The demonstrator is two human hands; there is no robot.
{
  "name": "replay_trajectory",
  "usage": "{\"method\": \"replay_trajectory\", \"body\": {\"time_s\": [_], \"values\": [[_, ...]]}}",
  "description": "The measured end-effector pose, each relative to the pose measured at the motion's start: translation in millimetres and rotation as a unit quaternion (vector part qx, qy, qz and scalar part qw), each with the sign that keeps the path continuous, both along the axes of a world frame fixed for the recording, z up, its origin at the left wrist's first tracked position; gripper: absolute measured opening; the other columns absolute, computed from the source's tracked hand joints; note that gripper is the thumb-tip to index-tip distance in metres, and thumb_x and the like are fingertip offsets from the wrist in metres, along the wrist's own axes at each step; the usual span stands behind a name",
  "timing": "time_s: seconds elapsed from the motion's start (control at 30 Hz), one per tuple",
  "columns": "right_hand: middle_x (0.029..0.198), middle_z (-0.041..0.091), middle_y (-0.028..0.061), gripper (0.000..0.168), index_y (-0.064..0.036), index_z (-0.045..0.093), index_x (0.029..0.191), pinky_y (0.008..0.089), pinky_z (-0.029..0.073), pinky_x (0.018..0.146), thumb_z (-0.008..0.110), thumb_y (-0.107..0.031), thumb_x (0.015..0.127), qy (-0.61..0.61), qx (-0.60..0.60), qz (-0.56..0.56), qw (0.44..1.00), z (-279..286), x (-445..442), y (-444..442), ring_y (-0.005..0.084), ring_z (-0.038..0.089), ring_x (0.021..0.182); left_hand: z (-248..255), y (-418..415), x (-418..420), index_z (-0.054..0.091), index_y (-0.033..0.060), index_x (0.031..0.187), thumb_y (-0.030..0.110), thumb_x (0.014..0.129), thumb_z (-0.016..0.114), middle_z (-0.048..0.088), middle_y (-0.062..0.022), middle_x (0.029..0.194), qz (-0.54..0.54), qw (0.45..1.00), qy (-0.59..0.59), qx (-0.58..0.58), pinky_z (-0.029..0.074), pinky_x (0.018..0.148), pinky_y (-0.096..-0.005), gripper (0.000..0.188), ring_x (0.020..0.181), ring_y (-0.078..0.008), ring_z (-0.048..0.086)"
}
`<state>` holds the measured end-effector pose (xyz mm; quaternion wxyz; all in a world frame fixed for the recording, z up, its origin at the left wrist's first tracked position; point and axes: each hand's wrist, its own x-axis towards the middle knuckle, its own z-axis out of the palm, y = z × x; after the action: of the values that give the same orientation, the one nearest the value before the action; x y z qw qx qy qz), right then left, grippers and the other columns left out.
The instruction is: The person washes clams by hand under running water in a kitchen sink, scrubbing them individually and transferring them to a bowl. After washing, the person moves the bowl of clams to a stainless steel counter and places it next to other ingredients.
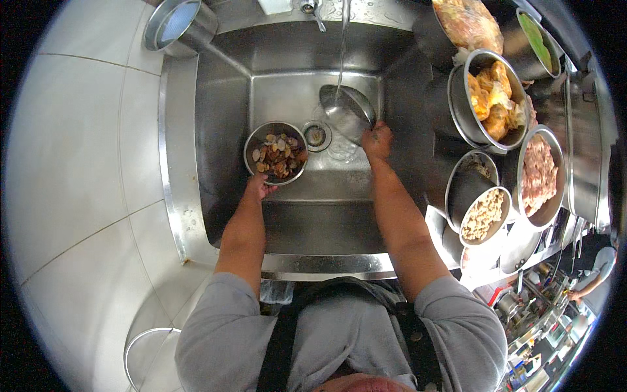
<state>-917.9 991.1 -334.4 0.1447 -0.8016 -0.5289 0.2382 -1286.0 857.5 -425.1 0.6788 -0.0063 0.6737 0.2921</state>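
My left hand (262,187) grips the near rim of a round metal bowl (248,160) that holds clams in their shells (279,154). At the right of the sink, my right hand (377,141) is closed on the rim of a second metal bowl (349,109), which is tilted under a stream of water (343,44) falling from above. Between the two bowls lies the round drain (316,136) in the floor of the stainless steel sink (313,188).
Metal containers crowd the right side: yellow meat in a bowl (519,142), minced meat in another (563,196), and small pale pieces in a smaller bowl (507,215). A metal pot (203,24) stands at the back left corner. A person (595,274) is far right.
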Motion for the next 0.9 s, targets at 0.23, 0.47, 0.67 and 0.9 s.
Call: {"method": "replay_trajectory", "body": {"time_s": [0.23,0.47,0.67,0.9], "values": [[0.096,0.062,0.0201,0.03,0.003,0.058,0.097,0.0456,0.046,0.08,0.056,-0.02,0.078,0.02,-0.038,0.058,0.997,-48.1,19.4,-50.0,0.0379,0.058,0.092,61.5,40.6,19.1,0.039,0.002,0.122,0.017,0.09,0.046,0.053,-0.0167,0.108,-0.021,0.992,0.122,0.01,0.058,0.06,-0.039,0.036,0.083,-0.0294,0.062],[0.088,0.054,0.016,0.016,0.006,0.05,0.091,0.0367,0.059,0.052,0.055,-0.002,0.078,0.543,-0.109,-0.18,0.813,119.1,-59.9,-74.0,0.0263,0.059,0.065,273.9,57.2,81.2,0.034,0.0096,0.133,0.008,0.085,0.051,0.062,-0.0175,0.087,-0.18,0.899,0.352,0.189,0.056,0.056,-0.0379,0.051,0.075,-0.0301,0.064],[0.092,0.053,0.0169,0.024,0.007,0.045,0.096,0.0376,0.06,0.052,0.054,0.002,0.074,0.64,-0.077,-0.138,0.752,171.8,-57.7,-78.0,0.0289,0.06,0.07,359.5,51.7,130.4,0.017,0.0216,0.143,-0.001,0.077,0.053,0.041,-0.0255,0.129,-0.283,0.585,0.654,0.388,0.052,0.064,-0.0448,0.079,0.082,-0.0428,0.06],[0.096,0.053,0.0178,0.032,0.008,0.041,0.104,0.0396,0.06,0.052,0.052,0.003,0.074,0.701,-0.042,-0.157,0.695,174.3,-32.0,-106.9,0.0293,0.06,0.074,433.3,26.2,162.6,0.016,0.0236,0.143,-0.006,0.074,0.051,0.029,-0.0245,0.138,-0.29,0.479,0.677,0.478,0.052,0.067,-0.0453,0.083,0.094,-0.0427,0.057]]}}
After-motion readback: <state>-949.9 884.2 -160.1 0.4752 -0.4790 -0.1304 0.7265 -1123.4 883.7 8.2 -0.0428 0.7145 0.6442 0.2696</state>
